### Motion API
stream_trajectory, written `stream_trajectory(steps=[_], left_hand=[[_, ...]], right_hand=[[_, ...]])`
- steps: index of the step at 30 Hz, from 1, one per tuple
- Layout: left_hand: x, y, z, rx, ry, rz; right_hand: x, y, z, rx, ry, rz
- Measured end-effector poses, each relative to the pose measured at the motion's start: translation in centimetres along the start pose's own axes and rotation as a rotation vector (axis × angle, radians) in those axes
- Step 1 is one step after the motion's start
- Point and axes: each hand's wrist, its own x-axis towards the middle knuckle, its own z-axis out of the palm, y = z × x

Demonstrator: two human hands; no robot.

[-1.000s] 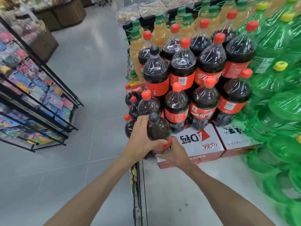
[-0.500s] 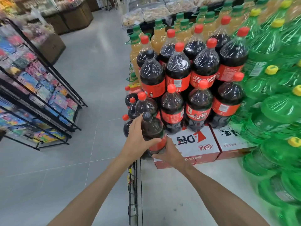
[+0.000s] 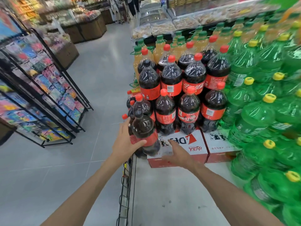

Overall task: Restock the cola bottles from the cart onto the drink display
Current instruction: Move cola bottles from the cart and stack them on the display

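left hand [image 3: 126, 145] gripping cola bottle [image 3: 143, 128] (black cap), right hand [image 3: 177, 154] open beside it

Dark cola bottles [image 3: 169, 75] (red labels)

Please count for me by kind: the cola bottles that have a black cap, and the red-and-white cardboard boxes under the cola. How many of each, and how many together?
Black-capped cola bottles: 2 (held bottle, upper-tier bottle)
Red-and-white boxes: 2 (left box, right box)
Total: 4

Both forearms are bare to the frame edge, with no sleeves, gloves, watch or rings.
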Motion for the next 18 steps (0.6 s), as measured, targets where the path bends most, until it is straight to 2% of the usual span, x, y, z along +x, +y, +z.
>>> stream_trajectory(steps=[4,9,18], left_hand=[[-3.0,2.2,0.1,0.196,0.047,0.183],[-5.1,6.7,3.4,0.422,-0.17,0.498],[-11.4,17.9,14.5,0.4,-0.403,0.849]], right_hand=[[-4.8,0.9,-3.5,-0.233,-0.014,-0.05],[-11.7,2.9,-7.8,-0.473,0.033,-0.056],[-32.5,7.1,-14.1,-0.72,0.245,0.091]])
